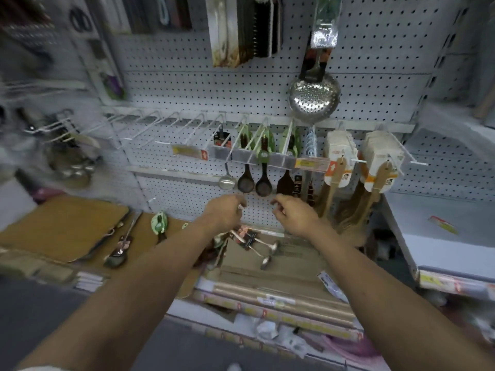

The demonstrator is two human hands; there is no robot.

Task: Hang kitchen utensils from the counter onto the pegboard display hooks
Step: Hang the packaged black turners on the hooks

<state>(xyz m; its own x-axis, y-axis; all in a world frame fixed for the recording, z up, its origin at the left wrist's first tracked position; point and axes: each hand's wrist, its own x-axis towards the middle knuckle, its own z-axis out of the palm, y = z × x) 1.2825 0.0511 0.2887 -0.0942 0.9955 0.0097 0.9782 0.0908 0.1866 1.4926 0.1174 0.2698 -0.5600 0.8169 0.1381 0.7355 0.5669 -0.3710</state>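
While both my arms reach out over the counter (80,226), my left hand (223,212) pinches something small and pale at its fingertips, perhaps the hang tab of a carded utensil, though blur keeps me from saying which. My right hand (293,215) hangs just beside it with fingers loosely curled; I cannot tell whether it holds anything. I judge I keep them close so one can steady a card while the other threads its hole onto a hook.

Just below my hands lie the small metal ladles (263,250) on their card, waiting on flattened cardboard. Off to the left of my left hand rest a green-carded spoon (160,223) and a dark-handled utensil (120,250), laid flat so I can take them one at a time.

Directly above my grip hang dark spoons (254,183) from the pegboard hooks (187,129); several hooks farther left stand bare. Higher, above my right hand, a steel skimmer (314,96) dangles bowl-down against the pegboard (375,76).
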